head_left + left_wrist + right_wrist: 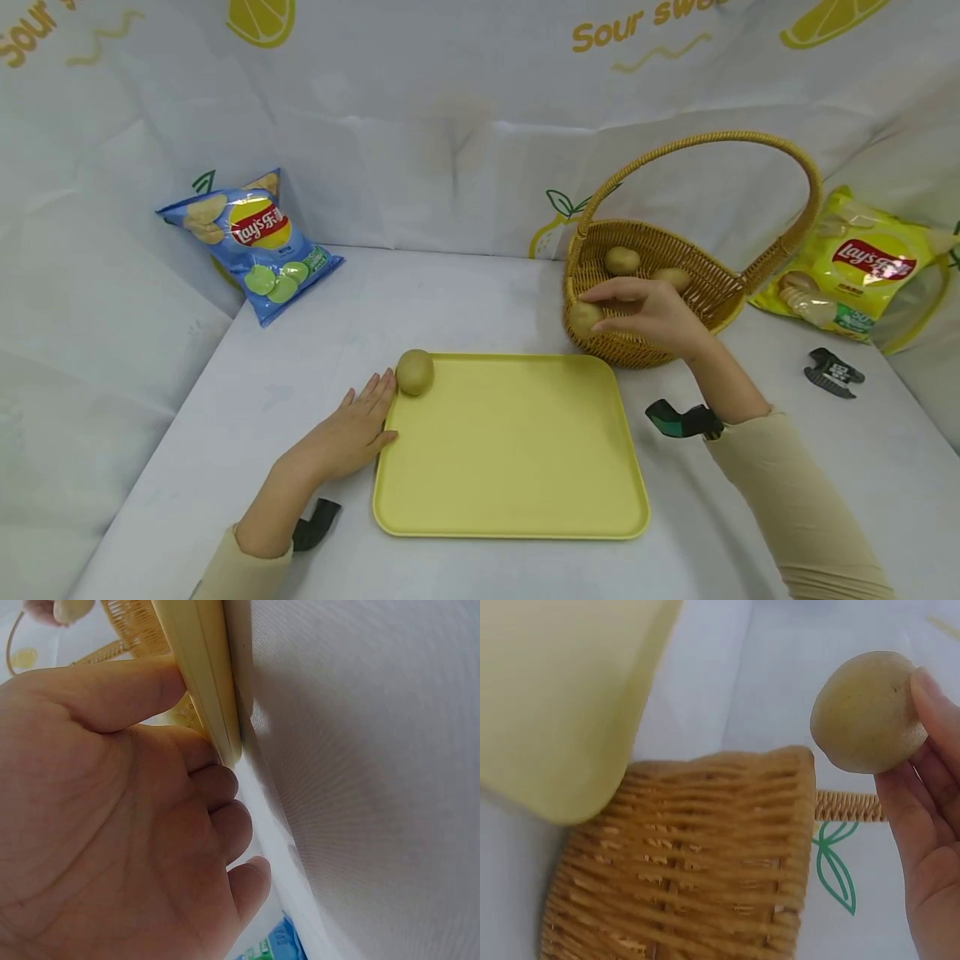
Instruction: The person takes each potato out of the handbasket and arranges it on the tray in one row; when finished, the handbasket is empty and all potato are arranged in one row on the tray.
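Pinching a potato (583,320), right hand (652,315) at basket (630,353), left hand (347,437) relaxed against tray (513,450)

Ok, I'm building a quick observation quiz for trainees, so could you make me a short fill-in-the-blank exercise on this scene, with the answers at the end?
1. The tray that the left hand touches is coloured ____.
2. Besides the potato that the right hand pinches, ____ more potatoes show in the basket.
3. From the person's viewpoint, the lone potato on the tray sits at its far ____ corner.
4. The chip bag left of the tray is mainly ____.

Missing words: yellow; two; left; blue.
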A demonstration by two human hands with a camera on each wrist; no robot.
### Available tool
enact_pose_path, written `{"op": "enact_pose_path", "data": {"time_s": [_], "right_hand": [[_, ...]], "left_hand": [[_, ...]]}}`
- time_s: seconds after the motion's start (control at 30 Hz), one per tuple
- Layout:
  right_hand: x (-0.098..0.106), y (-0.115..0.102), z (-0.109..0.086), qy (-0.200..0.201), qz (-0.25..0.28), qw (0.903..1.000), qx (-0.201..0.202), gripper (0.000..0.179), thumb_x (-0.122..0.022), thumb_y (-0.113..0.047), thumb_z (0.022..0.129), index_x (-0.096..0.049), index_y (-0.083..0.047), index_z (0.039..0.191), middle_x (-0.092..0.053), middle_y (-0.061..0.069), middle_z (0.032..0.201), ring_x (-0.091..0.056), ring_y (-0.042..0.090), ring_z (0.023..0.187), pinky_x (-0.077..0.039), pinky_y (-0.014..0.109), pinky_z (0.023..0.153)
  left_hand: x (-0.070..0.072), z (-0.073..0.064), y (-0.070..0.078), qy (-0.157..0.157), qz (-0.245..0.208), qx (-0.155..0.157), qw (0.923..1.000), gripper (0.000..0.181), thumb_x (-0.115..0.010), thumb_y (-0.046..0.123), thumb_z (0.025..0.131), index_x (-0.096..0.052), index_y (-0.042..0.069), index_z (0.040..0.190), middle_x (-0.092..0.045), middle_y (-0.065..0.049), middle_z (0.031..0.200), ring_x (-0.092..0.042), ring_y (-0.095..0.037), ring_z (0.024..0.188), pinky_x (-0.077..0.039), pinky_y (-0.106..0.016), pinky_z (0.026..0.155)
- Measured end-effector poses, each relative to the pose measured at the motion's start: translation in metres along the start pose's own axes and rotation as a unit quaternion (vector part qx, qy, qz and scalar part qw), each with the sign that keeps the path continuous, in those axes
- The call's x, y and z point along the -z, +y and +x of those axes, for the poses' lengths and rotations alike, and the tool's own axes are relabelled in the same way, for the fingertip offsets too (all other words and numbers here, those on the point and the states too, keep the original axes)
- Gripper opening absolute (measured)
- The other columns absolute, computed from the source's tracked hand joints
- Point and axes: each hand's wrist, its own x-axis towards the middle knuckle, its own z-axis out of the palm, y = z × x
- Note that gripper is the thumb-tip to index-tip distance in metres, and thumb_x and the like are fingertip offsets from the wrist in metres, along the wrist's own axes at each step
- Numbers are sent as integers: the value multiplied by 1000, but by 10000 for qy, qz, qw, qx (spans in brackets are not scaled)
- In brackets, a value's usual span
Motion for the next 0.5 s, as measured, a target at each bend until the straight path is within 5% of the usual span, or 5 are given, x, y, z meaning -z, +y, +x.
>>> {"op": "enact_pose_path", "data": {"time_s": [0.23, 0.5], "right_hand": [[-18, 1, 9, -120, -7, 9996, 266, 37, -76, 10, 70, -69, 6, 106, -67, 19, 105, -62, 6, 97, -51, 20, 79], [-42, 1, 14, -286, 568, 9973, -372, 36, -75, 3, 75, -67, 5, 110, -65, 18, 110, -59, 9, 102, -51, 24, 84]], "left_hand": [[1, -1, 0, 16, 13, -30, 10000, 67, -48, 22, 99, -12, -10, 146, -7, -22, 154, -7, -37, 142, -12, -57, 110], [3, -1, 0, 1, 21, -43, 10000, 66, -48, 21, 99, -13, -10, 146, -7, -22, 154, -7, -37, 142, -11, -57, 110]]}}
